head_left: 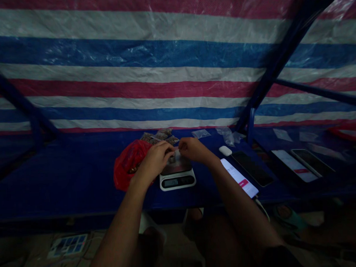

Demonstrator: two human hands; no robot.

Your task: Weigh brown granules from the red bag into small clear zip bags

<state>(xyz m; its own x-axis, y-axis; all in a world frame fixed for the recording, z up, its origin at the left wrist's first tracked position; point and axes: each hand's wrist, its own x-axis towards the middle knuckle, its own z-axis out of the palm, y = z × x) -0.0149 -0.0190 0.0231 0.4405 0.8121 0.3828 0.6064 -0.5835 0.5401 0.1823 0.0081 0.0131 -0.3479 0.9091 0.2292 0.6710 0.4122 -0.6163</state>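
We hold left hand (157, 156) and right hand (193, 148) over scale (179, 173), fingers curled (too dark to tell what they grasp); small object (172, 159) sits on pan (182, 167) near fingertips, display (177, 182) facing us for reading, red bag (123, 167) within easy left reach

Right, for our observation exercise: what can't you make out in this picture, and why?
All in the head view:
1. The reading on the scale: too small and dim.
2. What the right hand holds, if anything: its curled fingers hide it.
3. Most of what the red bag contains: hidden by its folds and the left forearm.
4. The red item at far right: dark, cut off by the edge.
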